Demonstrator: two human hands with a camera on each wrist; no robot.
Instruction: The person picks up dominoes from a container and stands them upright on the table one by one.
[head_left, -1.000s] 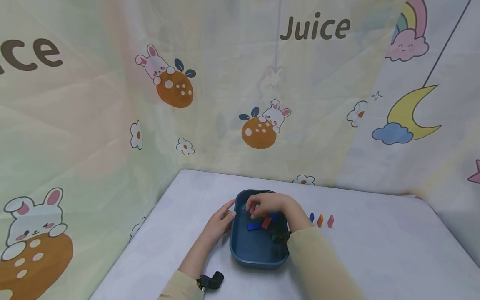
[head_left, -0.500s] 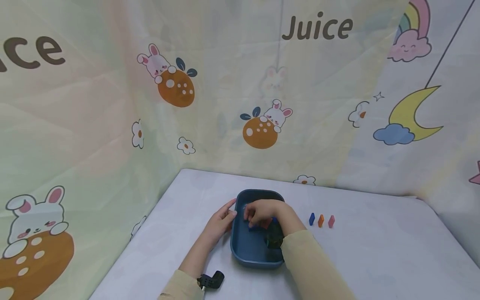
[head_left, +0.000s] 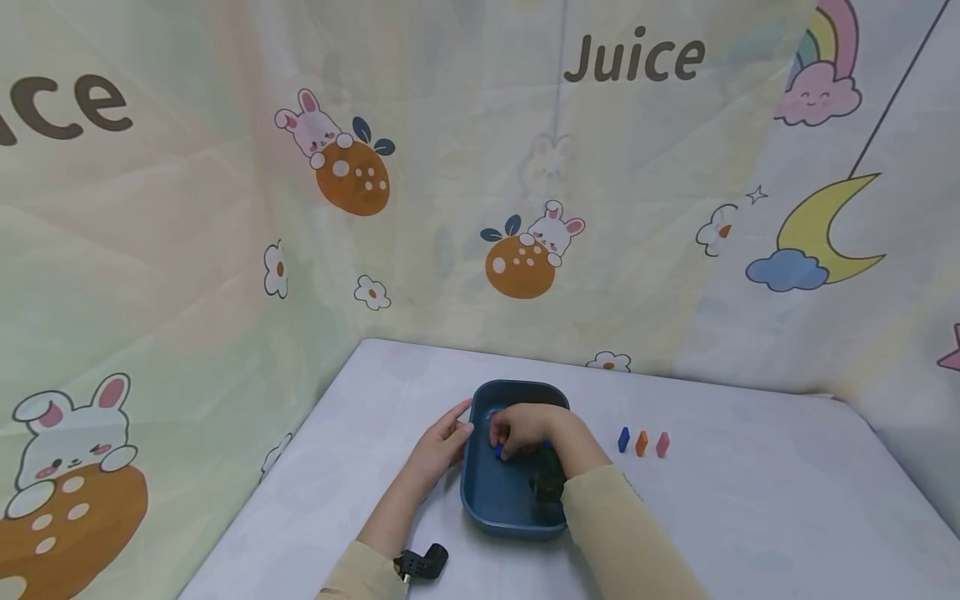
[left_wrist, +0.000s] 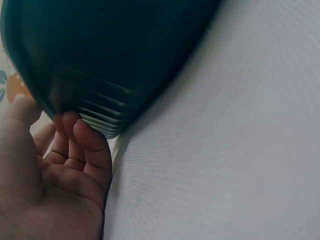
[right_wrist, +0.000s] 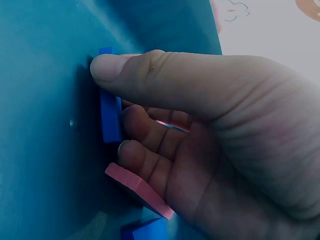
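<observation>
A blue plastic tray [head_left: 517, 528] stands on the white table. My left hand [head_left: 437, 446] holds its left side, with bent fingertips against the ribbed outer wall [left_wrist: 102, 107] in the left wrist view. Inside the tray, my right hand [head_left: 528, 425] pinches a blue domino block [right_wrist: 111, 117], the thumb over its near face and the fingers behind. Just below those fingers in the right wrist view lies a pink domino block [right_wrist: 137, 187]. Part of another blue block [right_wrist: 150, 230] shows at that view's bottom edge. The right hand hides most of the tray's contents from the head view.
Right of the tray, a blue domino [head_left: 624, 439], an orange domino [head_left: 642, 442] and a pink domino [head_left: 663, 444] stand upright in a row on the table [head_left: 750, 500]. A printed cloth [head_left: 450, 167] hangs behind and to the left.
My right hand has moved down and slightly left inside the tray, and its fingers now pinch a blue domino. The left hand, the tray and the three standing dominoes have kept their places.
</observation>
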